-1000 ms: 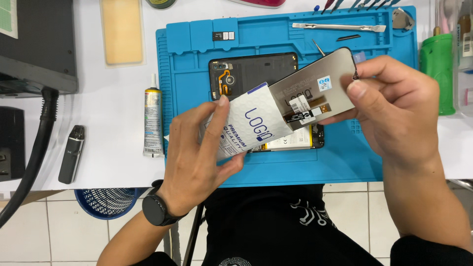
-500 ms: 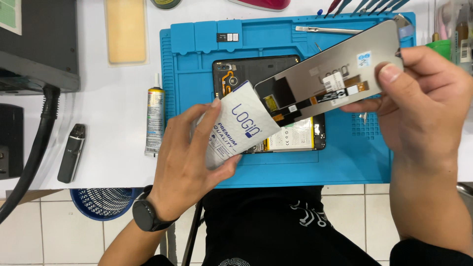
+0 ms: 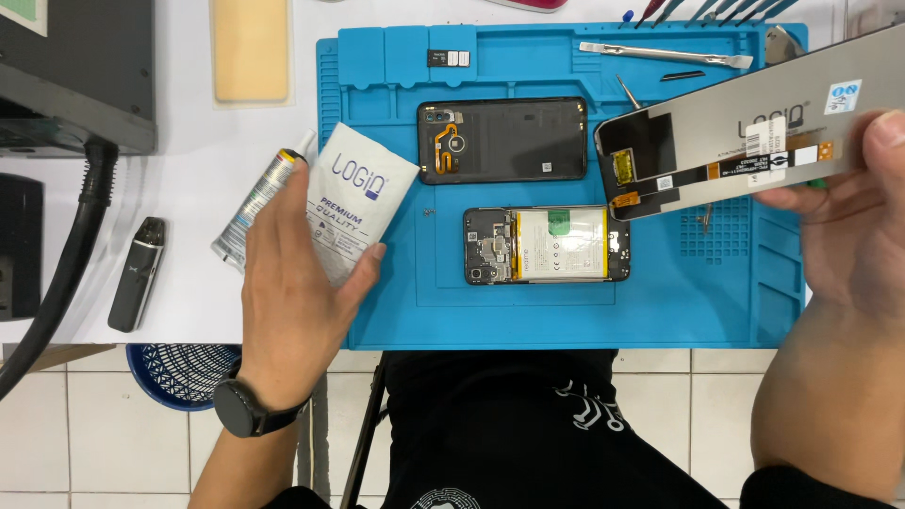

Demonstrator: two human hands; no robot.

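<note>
Below the right hand's (image 3: 839, 236) grip lies an opened black phone body with white battery (image 3: 547, 245) on the blue silicone work mat (image 3: 660, 302); a black back cover (image 3: 502, 139) sits beyond it. The right hand pinches a grey replacement screen panel (image 3: 754, 127) by its edge, raised and tilted. The left hand (image 3: 297, 283), palm down, presses a white sleeve packet (image 3: 353, 207) flat, beside a glue tube (image 3: 255, 200).

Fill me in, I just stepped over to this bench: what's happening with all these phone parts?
A person seated at a blue work mat holds a replacement phone screen panel, back side up, in the right hand above the mat's right end. The left hand holds a white packaging sleeve at the mat's left edge, beside a glue tube. On the mat lie an opened phone body with its battery showing and a separate dark back cover.
</note>
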